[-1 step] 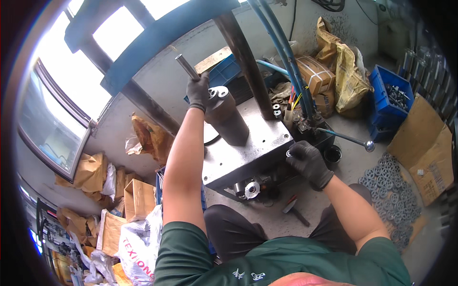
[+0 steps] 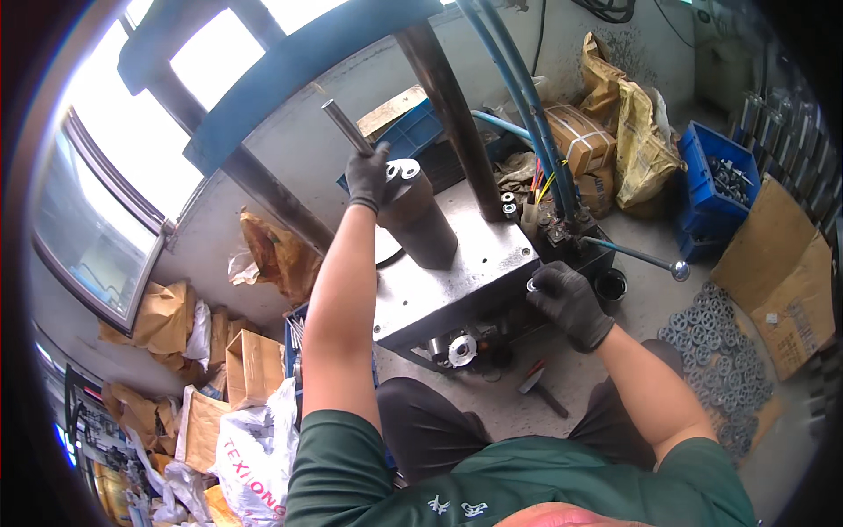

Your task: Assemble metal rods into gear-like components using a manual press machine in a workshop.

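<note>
My left hand point(image 2: 366, 178), in a dark glove, is closed round the lower part of a shiny metal rod point(image 2: 346, 126), which tilts up to the left. It is beside a dark, thick steel block point(image 2: 421, 220) standing on the press table point(image 2: 479, 250). On top of that block sit two bright metal rings point(image 2: 407, 168), one partly hidden by my hand. My right hand point(image 2: 572, 303), also gloved, is by the table's front right corner. Its fingers are curled on a small shiny metal ring point(image 2: 532, 284), mostly covered by the glove.
A blue press frame point(image 2: 303, 75) and steel columns point(image 2: 448, 114) rise around the table. At the right are a ball-ended lever point(image 2: 680, 270), a blue crate of metal parts point(image 2: 722, 167) and many wheel-shaped parts point(image 2: 711, 351). A hammer point(image 2: 544, 391) lies on the floor between my knees.
</note>
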